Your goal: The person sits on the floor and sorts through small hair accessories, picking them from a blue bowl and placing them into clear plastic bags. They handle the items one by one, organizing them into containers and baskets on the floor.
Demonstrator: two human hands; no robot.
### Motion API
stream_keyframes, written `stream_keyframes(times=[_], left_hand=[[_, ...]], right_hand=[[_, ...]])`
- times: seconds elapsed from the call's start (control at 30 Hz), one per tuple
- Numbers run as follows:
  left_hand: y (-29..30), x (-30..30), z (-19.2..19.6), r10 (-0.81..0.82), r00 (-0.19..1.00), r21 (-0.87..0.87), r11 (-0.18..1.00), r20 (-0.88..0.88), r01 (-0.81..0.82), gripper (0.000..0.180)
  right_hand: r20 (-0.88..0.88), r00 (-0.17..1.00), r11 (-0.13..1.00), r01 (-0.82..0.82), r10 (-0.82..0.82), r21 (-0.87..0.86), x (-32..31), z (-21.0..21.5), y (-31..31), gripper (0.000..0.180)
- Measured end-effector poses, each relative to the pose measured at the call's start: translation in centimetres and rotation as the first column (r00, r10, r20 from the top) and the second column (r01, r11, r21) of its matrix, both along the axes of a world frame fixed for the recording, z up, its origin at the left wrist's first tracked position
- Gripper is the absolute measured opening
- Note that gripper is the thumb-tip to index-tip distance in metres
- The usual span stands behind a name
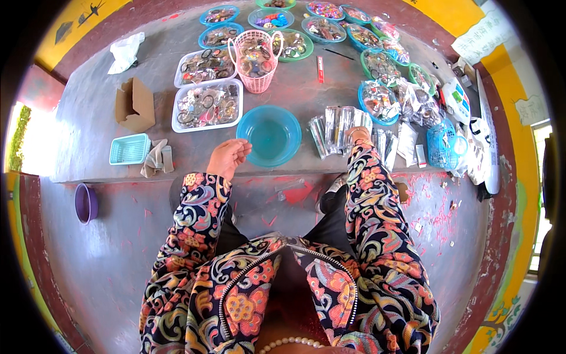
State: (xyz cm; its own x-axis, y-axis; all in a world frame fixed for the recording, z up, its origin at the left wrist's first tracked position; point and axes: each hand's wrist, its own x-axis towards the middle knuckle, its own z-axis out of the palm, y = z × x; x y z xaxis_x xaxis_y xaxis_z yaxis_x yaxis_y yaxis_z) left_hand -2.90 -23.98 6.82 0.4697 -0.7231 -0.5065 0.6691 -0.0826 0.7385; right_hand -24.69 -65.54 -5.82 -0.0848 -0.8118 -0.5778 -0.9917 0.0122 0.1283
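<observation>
Beside the left rim of the round blue plastic basin (296,137) is my left hand (230,158), its fingers curled together with nothing visible in them. The basin has nothing in it. My right hand (358,134) reaches onto a spread of long, slim clear-plastic packets (337,127) at the right of the basin. It touches the packets at their near right part; its fingers are foreshortened, so I cannot make out whether they grip one. More slim packets (386,147) lie just right of that hand.
Two white trays (207,106) of small packed trinkets and a pink basket (259,84) stand beyond the basin. Several filled bowls (379,101) line the back and right. At left are a cardboard box (134,106), turquoise tray (130,150) and gloves (157,159); a purple tub (86,203) is lower.
</observation>
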Motion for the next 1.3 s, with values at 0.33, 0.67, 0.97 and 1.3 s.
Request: stream_keyframes(times=[0.33, 0.67, 0.97, 1.3], left_hand=[[0.6, 0.1, -0.1, 0.007, 0.999, 0.077, 0.997, 0.043, -0.010, 0.020], [0.6, 0.2, -1.4, -0.039, 0.994, 0.053, 0.998, 0.098, 0.034, 0.021], [-0.1, -0.7, 0.6, -0.098, 0.991, -0.019, 0.995, 0.093, 0.100, 0.037], [5.4, -5.5, 4.8, -0.286, 0.951, -0.463, 0.831, 0.121, 0.309, 0.062]], right_hand=[[0.146, 0.989, 0.999, -0.001, -0.004, 0.034, 2.9, 3.3, 3.0, 0.043], [0.692, 0.391, 0.786, 0.428, -0.607, 0.447, -1.0, -1.0, 1.1, 0.035], [0.965, 0.075, 0.968, 0.051, -0.251, 0.247, 2.7, 6.9, 9.8, 0.042], [0.804, -0.231, 0.800, -0.426, -0.548, 0.423, 1.5, 18.0, 38.6, 0.039]])
